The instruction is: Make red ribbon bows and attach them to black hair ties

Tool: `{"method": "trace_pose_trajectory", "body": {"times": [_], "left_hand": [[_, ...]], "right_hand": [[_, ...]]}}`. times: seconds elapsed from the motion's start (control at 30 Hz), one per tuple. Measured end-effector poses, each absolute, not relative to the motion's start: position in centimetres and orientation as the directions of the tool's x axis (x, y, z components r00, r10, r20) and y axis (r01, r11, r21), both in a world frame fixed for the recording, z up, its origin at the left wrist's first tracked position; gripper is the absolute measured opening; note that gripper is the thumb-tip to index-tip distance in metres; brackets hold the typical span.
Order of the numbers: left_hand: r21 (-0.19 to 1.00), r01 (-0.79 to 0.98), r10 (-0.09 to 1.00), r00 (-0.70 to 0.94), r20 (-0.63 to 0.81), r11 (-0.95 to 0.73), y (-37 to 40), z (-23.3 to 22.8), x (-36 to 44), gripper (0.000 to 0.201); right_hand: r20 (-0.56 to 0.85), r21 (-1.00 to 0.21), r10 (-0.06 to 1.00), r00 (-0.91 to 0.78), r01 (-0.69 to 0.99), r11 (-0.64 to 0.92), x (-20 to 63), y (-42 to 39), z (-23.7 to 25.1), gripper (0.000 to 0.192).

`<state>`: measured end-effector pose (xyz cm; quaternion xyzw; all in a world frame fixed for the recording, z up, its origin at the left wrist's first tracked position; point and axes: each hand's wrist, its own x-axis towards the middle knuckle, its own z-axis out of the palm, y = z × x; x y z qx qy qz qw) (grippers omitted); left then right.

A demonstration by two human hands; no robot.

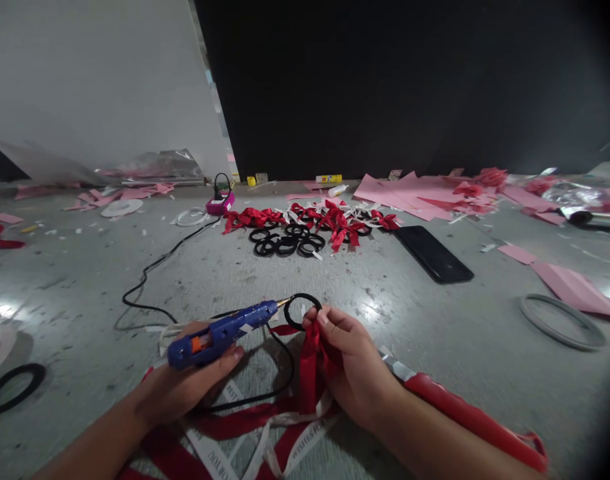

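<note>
My left hand (177,390) grips a blue hot glue gun (219,333), its nozzle pointing right at a black hair tie (301,311). My right hand (352,370) pinches that hair tie together with a piece of red ribbon (309,363) near the front of the grey floor. The gun's black cord (155,263) runs back to a pink power block (219,202). More red and white printed ribbon strips (245,433) lie under my hands.
Finished red bows (309,219) and several black hair ties (285,243) lie in the middle. A black phone (433,253) lies to their right, pink paper sheets (415,193) behind it. A grey ring (562,321) lies at right, a black ring (12,388) at left.
</note>
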<state>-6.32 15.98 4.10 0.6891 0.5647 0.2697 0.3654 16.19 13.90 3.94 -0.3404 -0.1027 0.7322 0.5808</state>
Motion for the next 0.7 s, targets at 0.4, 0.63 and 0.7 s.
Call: {"method": "trace_pose_trajectory", "body": {"times": [0.4,0.63,0.7], "left_hand": [[0.803,0.594,0.976,0.197,-0.093,-0.043,15.92,3.96,-6.34,0.029],[0.787,0.614,0.975,0.205,-0.081,-0.064,16.01,4.49,-6.1,0.028],[0.788,0.613,0.977,0.2,-0.079,-0.062,15.99,4.53,-6.02,0.028]], "right_hand": [[-0.333,-0.592,0.939,-0.088,-0.756,-0.281,16.25,13.88,4.34,0.03],[-0.25,-0.654,0.964,-0.087,-0.72,-0.234,16.39,13.7,4.05,0.026],[-0.218,-0.692,0.973,-0.079,-0.69,-0.211,16.42,13.61,3.84,0.024]]}}
